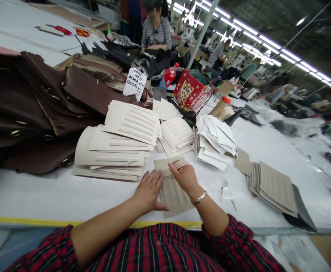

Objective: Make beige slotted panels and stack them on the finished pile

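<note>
Both hands on a beige panel at the surface's near edge.

The left hand lies flat, fingers spread, on the beige panel; the right hand pinches its folded far end, long axis running away from the edge.

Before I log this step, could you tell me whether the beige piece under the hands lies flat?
Partly folded: the beige piece lies flat, but the right hand turns its far edge over.

Left hand and right hand cover parts of the beige panel. Brown bags at 9 o'clock run off the edge. Note at 12 o'clock: writing too small to read. Workers at 2 o'clock blurred.
</note>
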A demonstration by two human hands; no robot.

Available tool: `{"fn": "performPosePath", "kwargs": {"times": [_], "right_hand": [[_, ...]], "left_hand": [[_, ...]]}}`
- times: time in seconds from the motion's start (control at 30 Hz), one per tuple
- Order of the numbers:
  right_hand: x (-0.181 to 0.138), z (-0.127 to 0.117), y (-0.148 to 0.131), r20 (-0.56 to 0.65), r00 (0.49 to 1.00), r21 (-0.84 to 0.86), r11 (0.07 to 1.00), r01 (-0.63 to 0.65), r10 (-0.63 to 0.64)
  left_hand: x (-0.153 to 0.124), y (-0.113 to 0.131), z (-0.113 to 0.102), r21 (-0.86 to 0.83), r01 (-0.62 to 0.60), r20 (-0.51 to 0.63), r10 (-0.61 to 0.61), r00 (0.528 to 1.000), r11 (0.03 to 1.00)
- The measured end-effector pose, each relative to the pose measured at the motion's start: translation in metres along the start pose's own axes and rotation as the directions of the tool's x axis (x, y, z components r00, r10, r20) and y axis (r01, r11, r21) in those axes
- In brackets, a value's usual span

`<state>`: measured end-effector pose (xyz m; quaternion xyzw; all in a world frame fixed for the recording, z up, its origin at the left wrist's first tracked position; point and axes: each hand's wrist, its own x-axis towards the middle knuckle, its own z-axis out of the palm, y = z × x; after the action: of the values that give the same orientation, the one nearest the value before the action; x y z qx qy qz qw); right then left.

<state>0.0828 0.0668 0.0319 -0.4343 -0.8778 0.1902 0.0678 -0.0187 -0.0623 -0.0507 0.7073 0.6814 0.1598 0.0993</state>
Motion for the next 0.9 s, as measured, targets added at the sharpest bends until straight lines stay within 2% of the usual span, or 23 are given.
{"fn": "performPosePath", "kwargs": {"times": [0.1,0.2,0.37,0.53,0.73,0.9], "right_hand": [[-0.004,0.006,-0.007,-0.033,0.997,-0.225,0.973,0.059,-0.068],[-0.018,0.007,-0.010,-0.037,0.995,-0.312,0.947,0.073,-0.089],[-0.035,0.012,-0.004,-0.098,0.989,-0.253,0.964,0.083,-0.111],[-0.010,0.011,0.004,-0.152,0.986,-0.293,0.956,0.022,-0.070],[-0.012,0.006,0.006,-0.131,0.984,-0.065,0.991,0.114,-0.122],[-0.016,0.011,0.002,-0.056,0.990,-0.131,0.984,0.123,-0.131]], "left_hand": [[0.000,-0.001,0.001,-0.004,0.003,-0.012,-0.003,1.000,1.000],[0.000,0.000,0.000,-0.006,0.010,-0.014,-0.010,1.000,1.000],[-0.001,-0.001,0.001,-0.002,0.001,-0.017,-0.001,1.000,1.000],[-0.001,-0.001,0.003,-0.004,0.002,-0.016,-0.002,1.000,1.000],[-0.001,-0.001,0.002,-0.011,0.005,-0.007,-0.005,1.000,1.000],[0.000,0.000,0.001,-0.006,0.018,-0.012,-0.018,1.000,1.000]]}}
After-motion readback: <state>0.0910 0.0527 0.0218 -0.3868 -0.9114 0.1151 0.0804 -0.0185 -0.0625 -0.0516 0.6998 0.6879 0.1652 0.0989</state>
